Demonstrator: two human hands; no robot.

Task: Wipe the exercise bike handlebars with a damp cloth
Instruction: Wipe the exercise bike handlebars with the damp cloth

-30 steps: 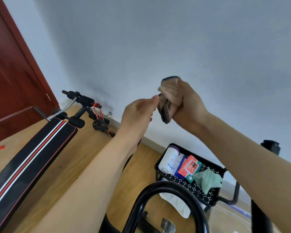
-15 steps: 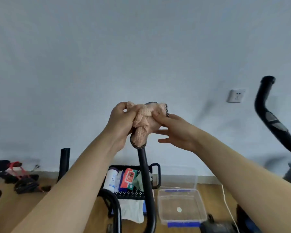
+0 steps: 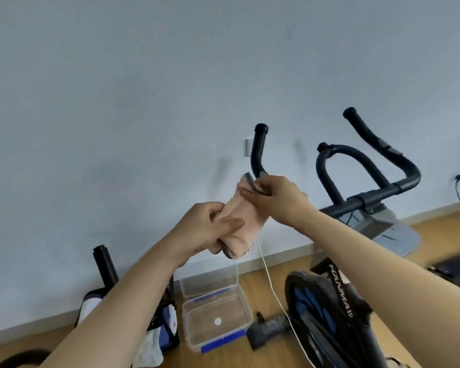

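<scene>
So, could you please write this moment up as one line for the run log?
phase: cloth prep | left hand: grips cloth | right hand: pinches its mesh edge | handlebars: behind hands

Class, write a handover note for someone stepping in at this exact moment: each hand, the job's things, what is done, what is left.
Left hand: grips the lower part of the folded peach cloth with dark mesh trim.
Right hand: fingers pinch its top edge.
Black exercise bike handlebars: behind the cloth and to its right; the cloth is in the air before them.
Done: cloth in hand.
Left: wipe the bars.
</scene>
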